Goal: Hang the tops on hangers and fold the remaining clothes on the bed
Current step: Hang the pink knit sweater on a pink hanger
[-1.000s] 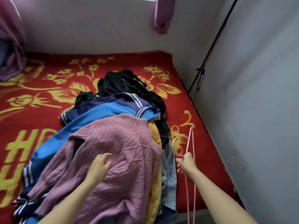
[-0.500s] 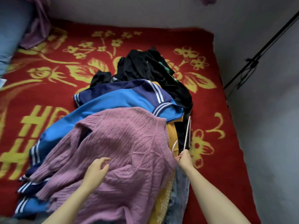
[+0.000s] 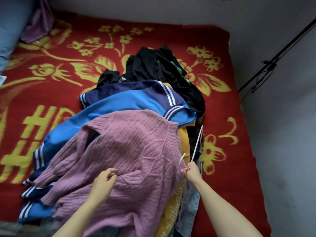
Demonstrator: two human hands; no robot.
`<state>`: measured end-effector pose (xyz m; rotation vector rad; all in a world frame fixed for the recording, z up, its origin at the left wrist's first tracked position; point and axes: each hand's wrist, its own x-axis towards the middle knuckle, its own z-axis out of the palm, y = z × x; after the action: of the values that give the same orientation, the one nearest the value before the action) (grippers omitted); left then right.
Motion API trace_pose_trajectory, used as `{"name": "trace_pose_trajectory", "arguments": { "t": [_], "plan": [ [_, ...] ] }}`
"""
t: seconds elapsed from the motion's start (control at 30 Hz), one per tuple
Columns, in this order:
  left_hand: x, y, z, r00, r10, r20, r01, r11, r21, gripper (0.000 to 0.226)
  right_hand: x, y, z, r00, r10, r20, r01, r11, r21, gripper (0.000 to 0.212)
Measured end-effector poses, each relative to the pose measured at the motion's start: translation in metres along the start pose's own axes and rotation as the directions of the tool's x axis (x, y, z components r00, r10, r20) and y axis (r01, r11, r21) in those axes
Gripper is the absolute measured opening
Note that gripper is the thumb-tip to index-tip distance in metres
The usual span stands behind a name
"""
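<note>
A pink cable-knit sweater lies on top of a pile of clothes on the bed. Under it sit a blue jacket with white stripes, a yellow garment, black clothes and jeans. My left hand rests on the sweater's lower middle with the fingers curled at the knit. My right hand grips a thin pale pink hanger at the sweater's right edge, beside its hem rib. Most of the hanger is hidden behind my hand and the clothes.
The bed has a red blanket with yellow flowers. Grey walls close in at the back and right. A black cable runs down the right wall. Purple cloth and a blue pillow lie at the back left.
My right hand brought the hanger from the bed's right side over to the sweater's right edge. My view tipped down and closer to the pile. The left hand stayed on the sweater.
</note>
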<state>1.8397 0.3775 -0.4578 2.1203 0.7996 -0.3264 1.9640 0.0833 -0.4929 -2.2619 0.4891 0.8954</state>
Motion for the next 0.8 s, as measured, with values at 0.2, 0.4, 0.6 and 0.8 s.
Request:
{"name": "trace_pose_trajectory", "arguments": {
  "t": [0.2,0.4,0.6,0.8],
  "plan": [
    [-0.008,-0.008,-0.019,0.993,0.092,0.079,-0.088,0.995,-0.055,0.017,-0.045,-0.018,0.017,0.965,-0.151,-0.213,0.155,0.988,0.003,0.032],
    [-0.017,0.000,-0.068,0.961,0.249,0.123,-0.235,0.965,-0.119,0.010,-0.155,-0.049,0.004,0.906,-0.309,-0.289,0.309,0.950,-0.046,0.031],
    [-0.016,0.031,-0.120,0.890,0.451,0.062,-0.438,0.885,-0.157,0.014,-0.250,-0.124,-0.027,0.834,-0.482,-0.270,0.544,0.800,0.251,0.031],
    [-0.037,0.071,-0.182,0.789,0.609,-0.079,-0.605,0.748,-0.274,0.014,-0.348,-0.213,-0.060,0.614,-0.722,-0.319,0.789,0.568,0.233,0.038]
  ]
}}
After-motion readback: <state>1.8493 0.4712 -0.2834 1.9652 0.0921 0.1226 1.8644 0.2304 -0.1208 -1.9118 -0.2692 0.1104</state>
